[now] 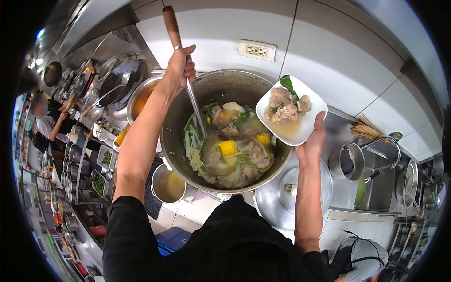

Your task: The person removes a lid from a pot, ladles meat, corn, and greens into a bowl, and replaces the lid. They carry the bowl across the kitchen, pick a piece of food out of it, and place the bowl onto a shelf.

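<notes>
My left hand [182, 66] is closed around the metal shaft of a ladle [193, 101], just below its brown wooden handle. The ladle slants down into a large metal pot [225, 76] of soup, its bowl among meat, greens and a yellow corn piece [228, 148]. On my right, my right hand [311, 141] grips the lower right edge of a white square bowl [300, 135]. That bowl is tilted over the pot's right rim and holds meat chunks [287, 104], a green leaf [287, 84] and some broth. My right fingers are partly hidden beneath it.
A big round lid [314, 181] lies right of the pot. Below left stands a smaller pot [169, 184] of broth. The sink [380, 188] with a saucepan [350, 162] is at right. Woks [120, 84] line the left. One person [47, 120] is far left, another [361, 254] lower right.
</notes>
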Demonstrator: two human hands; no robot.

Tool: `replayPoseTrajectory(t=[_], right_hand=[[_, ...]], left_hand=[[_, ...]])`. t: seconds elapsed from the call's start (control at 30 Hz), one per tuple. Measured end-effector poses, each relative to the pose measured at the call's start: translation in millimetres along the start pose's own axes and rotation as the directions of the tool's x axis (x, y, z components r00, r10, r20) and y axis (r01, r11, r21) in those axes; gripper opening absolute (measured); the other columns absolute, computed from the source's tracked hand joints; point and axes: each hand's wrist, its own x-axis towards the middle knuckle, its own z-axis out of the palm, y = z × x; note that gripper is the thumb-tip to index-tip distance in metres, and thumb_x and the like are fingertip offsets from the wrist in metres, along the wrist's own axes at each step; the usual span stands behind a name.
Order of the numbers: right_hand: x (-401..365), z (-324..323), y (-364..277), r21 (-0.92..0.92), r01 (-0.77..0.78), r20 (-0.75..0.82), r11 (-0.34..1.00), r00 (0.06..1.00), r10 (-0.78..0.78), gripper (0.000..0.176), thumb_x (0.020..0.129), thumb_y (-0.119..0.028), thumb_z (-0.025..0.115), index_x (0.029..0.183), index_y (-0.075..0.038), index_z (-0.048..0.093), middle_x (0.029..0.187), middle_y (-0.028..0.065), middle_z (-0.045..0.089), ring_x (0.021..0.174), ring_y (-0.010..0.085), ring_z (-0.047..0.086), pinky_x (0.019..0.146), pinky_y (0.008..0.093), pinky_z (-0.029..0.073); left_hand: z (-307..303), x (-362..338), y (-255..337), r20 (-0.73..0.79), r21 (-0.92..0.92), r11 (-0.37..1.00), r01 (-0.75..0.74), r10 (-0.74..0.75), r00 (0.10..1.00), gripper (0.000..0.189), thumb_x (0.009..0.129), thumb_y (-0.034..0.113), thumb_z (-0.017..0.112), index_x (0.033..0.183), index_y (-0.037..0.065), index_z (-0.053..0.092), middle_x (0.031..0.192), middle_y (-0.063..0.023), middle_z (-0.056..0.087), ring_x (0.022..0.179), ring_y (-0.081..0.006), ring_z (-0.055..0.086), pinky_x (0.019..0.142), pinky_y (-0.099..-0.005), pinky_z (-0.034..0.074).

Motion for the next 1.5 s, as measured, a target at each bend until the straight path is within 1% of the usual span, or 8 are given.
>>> replayPoseTrajectory(t=[0.13, 0.2, 0.37, 0.5, 0.77, 1.2, 1.43, 1.5], right_hand=[[1.4, -5.6, -2.8, -0.038, -0.023, 0.028, 0.999, 0.999, 0.024, 0.059, 0.100, -0.043, 0.034, 0.138, 0.002, 0.033, 0.137, 0.0169, 0.044, 0.123, 0.0286, 0.047, 0.103, 0.0399, 0.040], [-1.0, -3.2, -4.7, -0.082, -0.042, 0.035, 0.996, 0.998, 0.045, 0.059, 0.100, -0.043, 0.035, 0.138, 0.002, 0.033, 0.137, 0.0173, 0.045, 0.123, 0.0283, 0.047, 0.102, 0.0392, 0.041], [-8.6, 18.8, 1.2, -0.221, -0.149, 0.016, 0.964, 0.987, 0.157, 0.061, 0.099, -0.044, 0.038, 0.137, 0.004, 0.033, 0.135, 0.0186, 0.046, 0.121, 0.0283, 0.050, 0.100, 0.0387, 0.043], [-15.0, 30.2, 22.9, -0.200, -0.301, 0.134, 0.932, 0.934, 0.331, 0.064, 0.098, -0.046, 0.038, 0.136, 0.004, 0.035, 0.136, 0.0200, 0.046, 0.122, 0.0300, 0.049, 0.102, 0.0394, 0.041], [-27.8, 50.3, 64.0, -0.088, -0.544, 0.125, 0.834, 0.825, 0.551, 0.056, 0.101, -0.042, 0.027, 0.136, 0.001, 0.037, 0.135, 0.0176, 0.045, 0.123, 0.0296, 0.047, 0.104, 0.0418, 0.039], [-26.4, 55.8, 68.8, -0.044, -0.470, 0.196, 0.882, 0.861, 0.469, 0.057, 0.101, -0.043, 0.029, 0.135, 0.002, 0.036, 0.135, 0.0172, 0.045, 0.122, 0.0283, 0.049, 0.101, 0.0422, 0.043], [-13.5, 71.8, 74.5, -0.074, -0.409, 0.098, 0.909, 0.904, 0.415, 0.056, 0.101, -0.042, 0.028, 0.135, 0.002, 0.035, 0.135, 0.0181, 0.045, 0.123, 0.0299, 0.047, 0.103, 0.0423, 0.041], [-11.2, 76.9, 79.3, -0.060, -0.375, 0.133, 0.925, 0.915, 0.380, 0.057, 0.101, -0.042, 0.028, 0.135, 0.002, 0.036, 0.135, 0.0181, 0.045, 0.122, 0.0300, 0.048, 0.103, 0.0419, 0.041]], left_hand=[[-13.3, -0.3, 1.8, -0.016, -0.038, 0.999, -0.016, 0.015, 1.000, 0.050, 0.092, 0.038, 0.054, 0.054, 0.019, 0.026, 0.040, 0.0053, 0.021, 0.032, -0.0104, 0.016, 0.035, -0.0286, 0.016], [-21.5, -3.3, 6.7, -0.011, -0.022, 1.000, -0.010, 0.010, 1.000, 0.048, 0.089, 0.037, 0.057, 0.057, 0.019, 0.028, 0.042, 0.0052, 0.021, 0.034, -0.0109, 0.018, 0.038, -0.0298, 0.020], [-47.0, -14.8, 21.0, -0.054, -0.164, 0.985, -0.054, 0.046, 0.997, 0.048, 0.090, 0.037, 0.056, 0.056, 0.019, 0.028, 0.042, 0.0054, 0.020, 0.034, -0.0101, 0.017, 0.038, -0.0289, 0.018], [-63.6, -31.0, 29.7, -0.099, -0.257, 0.949, -0.180, 0.159, 0.982, 0.045, 0.092, 0.033, 0.052, 0.057, 0.019, 0.027, 0.043, 0.0051, 0.021, 0.034, -0.0102, 0.018, 0.038, -0.0292, 0.019], [-66.1, -46.1, 33.6, -0.233, -0.370, 0.903, -0.221, 0.140, 0.962, 0.045, 0.089, 0.034, 0.057, 0.057, 0.018, 0.030, 0.042, 0.0047, 0.022, 0.033, -0.0105, 0.018, 0.036, -0.0293, 0.020], [-70.3, -59.8, 22.8, -0.181, -0.458, 0.856, -0.241, 0.176, 0.968, 0.048, 0.093, 0.035, 0.051, 0.054, 0.019, 0.028, 0.040, 0.0046, 0.019, 0.031, -0.0114, 0.018, 0.035, -0.0295, 0.021], [-61.9, -74.2, 16.2, -0.196, -0.467, 0.848, -0.251, 0.177, 0.964, 0.046, 0.093, 0.034, 0.050, 0.055, 0.019, 0.029, 0.040, 0.0042, 0.020, 0.031, -0.0115, 0.018, 0.036, -0.0297, 0.021], [-59.5, -77.2, 15.7, -0.211, -0.462, 0.849, -0.257, 0.176, 0.961, 0.046, 0.093, 0.033, 0.050, 0.055, 0.019, 0.029, 0.040, 0.0040, 0.020, 0.031, -0.0115, 0.017, 0.036, -0.0296, 0.021]])
